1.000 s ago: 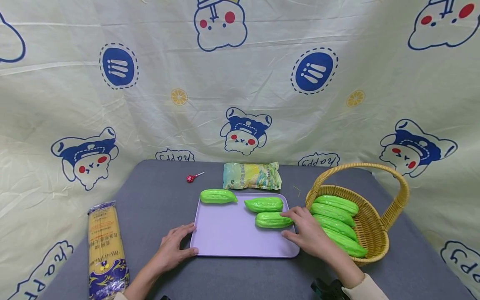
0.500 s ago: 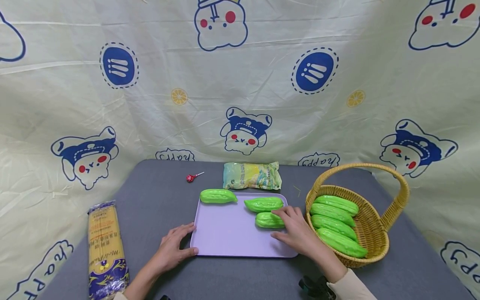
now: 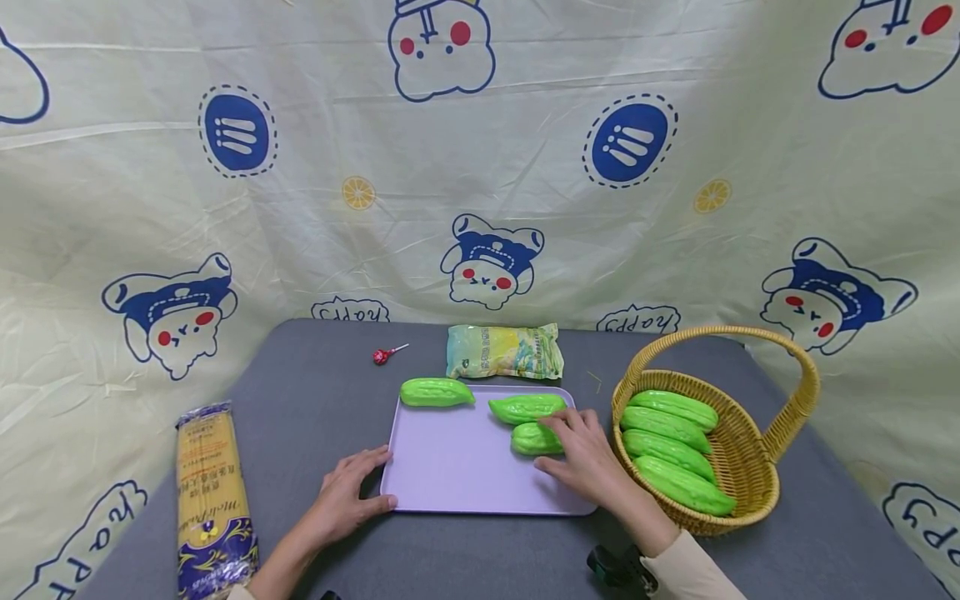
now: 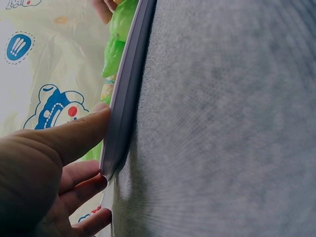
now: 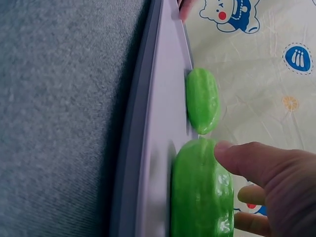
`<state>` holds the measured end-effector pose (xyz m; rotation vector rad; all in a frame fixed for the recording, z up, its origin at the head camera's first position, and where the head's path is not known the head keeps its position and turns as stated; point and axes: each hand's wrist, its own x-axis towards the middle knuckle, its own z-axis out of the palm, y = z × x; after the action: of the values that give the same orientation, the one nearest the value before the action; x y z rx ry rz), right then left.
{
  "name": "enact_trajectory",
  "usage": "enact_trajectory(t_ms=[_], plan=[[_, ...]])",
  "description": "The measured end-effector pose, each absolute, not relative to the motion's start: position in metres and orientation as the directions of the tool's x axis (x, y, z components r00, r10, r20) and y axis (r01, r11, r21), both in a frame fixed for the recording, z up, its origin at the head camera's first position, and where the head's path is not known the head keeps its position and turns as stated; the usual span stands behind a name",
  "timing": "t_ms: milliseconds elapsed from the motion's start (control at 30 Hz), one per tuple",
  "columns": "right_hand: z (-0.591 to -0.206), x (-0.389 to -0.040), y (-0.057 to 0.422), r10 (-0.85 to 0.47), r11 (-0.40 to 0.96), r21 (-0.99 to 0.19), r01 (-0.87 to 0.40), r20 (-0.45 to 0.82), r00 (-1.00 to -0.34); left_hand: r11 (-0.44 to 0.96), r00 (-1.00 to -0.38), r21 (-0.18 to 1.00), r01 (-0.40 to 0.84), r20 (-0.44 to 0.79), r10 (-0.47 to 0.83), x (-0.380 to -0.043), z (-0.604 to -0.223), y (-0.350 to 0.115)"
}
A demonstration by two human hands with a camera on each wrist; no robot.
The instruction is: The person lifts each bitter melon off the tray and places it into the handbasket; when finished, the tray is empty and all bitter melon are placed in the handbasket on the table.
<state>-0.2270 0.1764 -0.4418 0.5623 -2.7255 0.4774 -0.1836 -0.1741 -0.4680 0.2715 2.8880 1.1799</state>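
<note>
A lilac tray (image 3: 450, 479) lies on the grey tabletop with three green bitter melons on it. One bitter melon (image 3: 437, 392) is at the far left corner; a second bitter melon (image 3: 525, 408) lies at the far right. My right hand (image 3: 588, 462) grips the nearest bitter melon (image 3: 528, 440), thumb on the near side and fingers beyond it, covering its right end. The right wrist view shows the thumb against this melon (image 5: 200, 192). My left hand (image 3: 347, 493) rests at the tray's left edge; its thumb touches the rim (image 4: 118, 118) with fingers nearly straight.
A wicker basket (image 3: 761, 479) with a tall handle stands right of the tray, holding several bitter melons (image 3: 671, 452). Behind the tray lie a green-yellow packet (image 3: 504, 352) and a red lollipop (image 3: 382, 357). A spaghetti pack (image 3: 213, 500) lies at left. A printed cloth hangs behind.
My right hand has moved left and slightly away along the nearest bitter melon, covering more of it. That melon has barely shifted. My left hand and the tray have stayed put.
</note>
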Motion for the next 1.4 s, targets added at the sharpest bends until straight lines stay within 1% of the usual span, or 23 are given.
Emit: enact_trajectory(t_ms=[167, 367, 800, 933, 1100, 1200, 1400], plan=[[-0.443, -0.229, 0.175, -0.293, 0.883, -0.274, -0.382, 0.316, -0.903, 0.704, -0.985, 0.693, 0.155, 0.054, 0.164, -0.183, -0.468, -0.174], [-0.445, -0.228, 0.173, -0.303, 0.879, -0.276, -0.389, 0.305, -0.903, 0.706, -0.985, 0.690, 0.159, 0.058, 0.165, -0.182, -0.469, -0.175], [-0.451, -0.222, 0.168, -0.363, 0.787, -0.349, -0.509, 0.405, -0.839, 0.704, -0.984, 0.692, 0.162, 0.057, 0.170, -0.182, -0.469, -0.176], [-0.452, -0.221, 0.167, -0.376, 0.759, -0.353, -0.548, 0.449, -0.811, 0.706, -0.983, 0.689, 0.165, 0.058, 0.173, -0.181, -0.468, -0.176], [-0.452, -0.220, 0.166, -0.399, 0.732, -0.351, -0.584, 0.475, -0.785, 0.708, -0.984, 0.689, 0.157, 0.049, 0.171, -0.181, -0.468, -0.175], [-0.452, -0.219, 0.166, -0.381, 0.742, -0.361, -0.565, 0.466, -0.798, 0.708, -0.985, 0.690, 0.150, 0.041, 0.169, -0.181, -0.468, -0.175], [-0.453, -0.214, 0.167, -0.281, 0.814, -0.378, -0.441, 0.409, -0.868, 0.708, -0.985, 0.690, 0.151, 0.043, 0.168, -0.182, -0.466, -0.175]])
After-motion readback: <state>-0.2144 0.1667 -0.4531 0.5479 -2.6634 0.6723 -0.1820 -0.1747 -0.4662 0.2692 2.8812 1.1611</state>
